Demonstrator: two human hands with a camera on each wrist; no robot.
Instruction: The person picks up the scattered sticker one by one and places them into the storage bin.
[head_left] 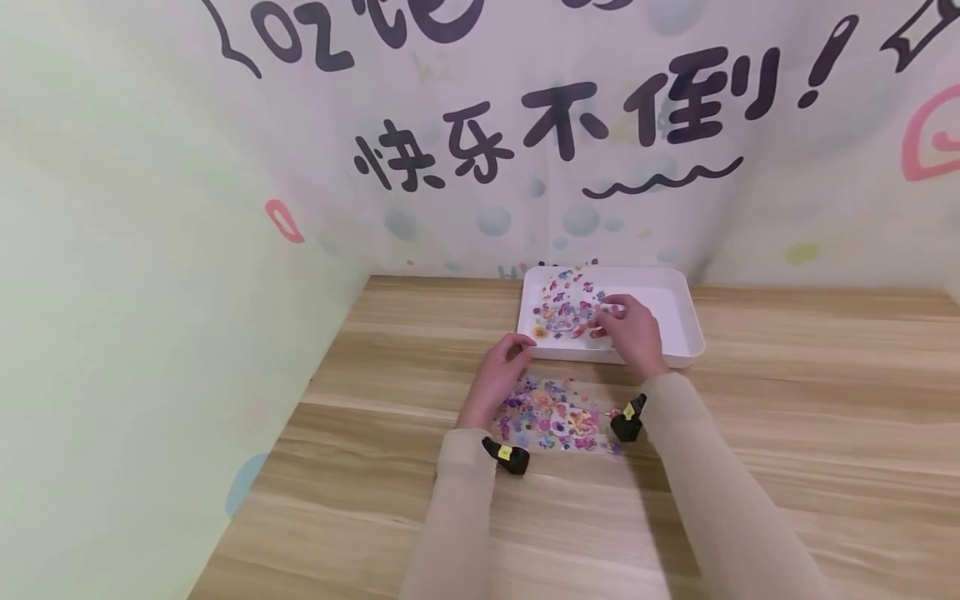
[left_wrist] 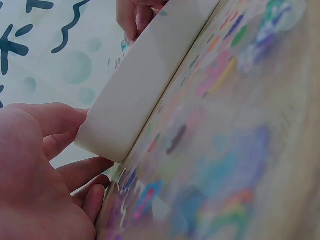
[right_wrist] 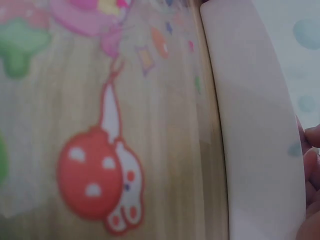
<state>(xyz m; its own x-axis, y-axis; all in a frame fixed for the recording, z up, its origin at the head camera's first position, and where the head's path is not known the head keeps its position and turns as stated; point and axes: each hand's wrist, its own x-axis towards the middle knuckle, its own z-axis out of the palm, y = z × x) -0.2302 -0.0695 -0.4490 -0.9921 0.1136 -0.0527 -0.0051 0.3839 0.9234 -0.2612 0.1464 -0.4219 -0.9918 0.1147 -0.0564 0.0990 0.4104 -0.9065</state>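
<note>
A white tray (head_left: 681, 329) stands near the wall. My left hand (head_left: 501, 371) grips its front left corner; in the left wrist view the thumb and fingers (left_wrist: 90, 172) lie around that corner. Over the tray, my right hand (head_left: 633, 333) has bent fingers and pinches a clear sticker sheet (head_left: 564, 310) dotted with small colourful stickers. Part of this sheet reaches above the tray's back rim. The right fingertips are partly hidden behind the tray wall in both wrist views. More clear sticker sheets (head_left: 536, 421) lie on the table right in front of the tray.
The wooden table (head_left: 375, 467) meets a printed wall cloth (head_left: 465, 225) just behind the tray. A plain pale wall (head_left: 135, 275) rises on the left. On the table sheets, a red and white rabbit sticker (right_wrist: 90, 175) shows in the right wrist view.
</note>
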